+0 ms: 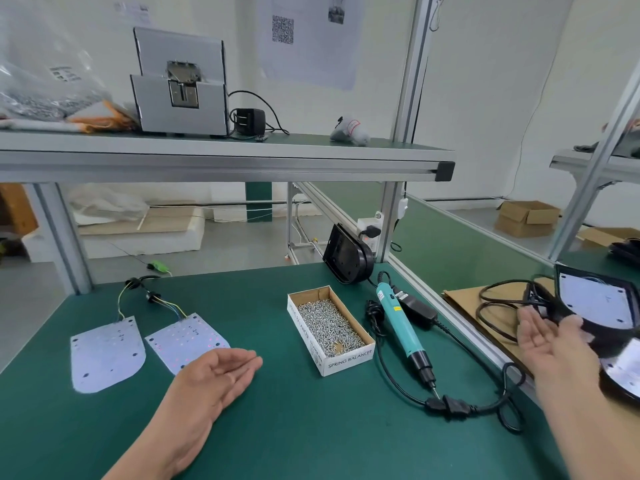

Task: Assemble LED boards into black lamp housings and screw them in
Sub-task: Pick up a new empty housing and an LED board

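Right grip (550, 341) — thumb on half-cropped housing (599, 341)

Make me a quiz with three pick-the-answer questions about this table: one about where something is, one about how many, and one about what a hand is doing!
1. Where does the teal screwdriver lie?
A. In a drawer.
B. On the green mat, right of the box of screws.
C. In a bucket.

2. How many LED boards lie flat on the mat, left of the box?
A. One.
B. Two.
C. Four.

3. How is the left hand?
A. Gripping the screwdriver.
B. Pinching a screw.
C. Open, holding nothing.

Answers: 1 B, it lies on the mat beside the box's right wall. 2 B, two white boards lie side by side there. 3 C, its fingers are relaxed, palm up, with nothing in it.
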A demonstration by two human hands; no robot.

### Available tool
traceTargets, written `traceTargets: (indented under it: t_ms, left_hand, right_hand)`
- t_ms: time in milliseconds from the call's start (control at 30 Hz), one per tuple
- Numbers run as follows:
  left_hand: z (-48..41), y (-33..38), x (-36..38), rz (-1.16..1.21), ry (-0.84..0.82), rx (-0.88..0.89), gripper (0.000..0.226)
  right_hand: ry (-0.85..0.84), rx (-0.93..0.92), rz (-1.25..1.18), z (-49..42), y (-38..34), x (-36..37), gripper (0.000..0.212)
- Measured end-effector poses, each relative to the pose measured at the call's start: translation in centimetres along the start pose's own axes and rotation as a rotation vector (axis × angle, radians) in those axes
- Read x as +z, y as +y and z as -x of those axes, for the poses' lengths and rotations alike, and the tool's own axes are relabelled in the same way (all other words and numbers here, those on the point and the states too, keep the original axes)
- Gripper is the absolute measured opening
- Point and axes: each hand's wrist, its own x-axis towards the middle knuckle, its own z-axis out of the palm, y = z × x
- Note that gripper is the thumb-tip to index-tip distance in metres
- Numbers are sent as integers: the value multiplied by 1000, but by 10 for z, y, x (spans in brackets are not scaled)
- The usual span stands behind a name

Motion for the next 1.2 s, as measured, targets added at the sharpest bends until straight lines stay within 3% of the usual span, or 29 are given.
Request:
traceTargets:
  t_ms: [167,333,533,700,933,1100,1200]
  left_hand:
    - [1,-4,7,-145,-2,30,19]
    - [-1,-10,12,-423,22,134,16]
    - [-3,-20,40,-544,-5,207,23]
    - [2,-20,64,-611,-78,221,32]
    - [-21,1,108,-721,-116,323,11]
    - [-37,2,125,-822,-260,367,36]
    - [-42,-5,119,-780,-251,331,43]
  right_hand:
    - [-24,17,231,9,11,-1,51]
    - [-128,46,309,22,28,0,33]
    - [-348,-54,512,46,63,7,15]
    - [-624,-191,757,88,94,23,21]
    - [-927,-307,1006,136,124,46,25]
    - [-975,-366,1107,135,135,62,31]
    - [-969,-466,1189,119,139,80,25]
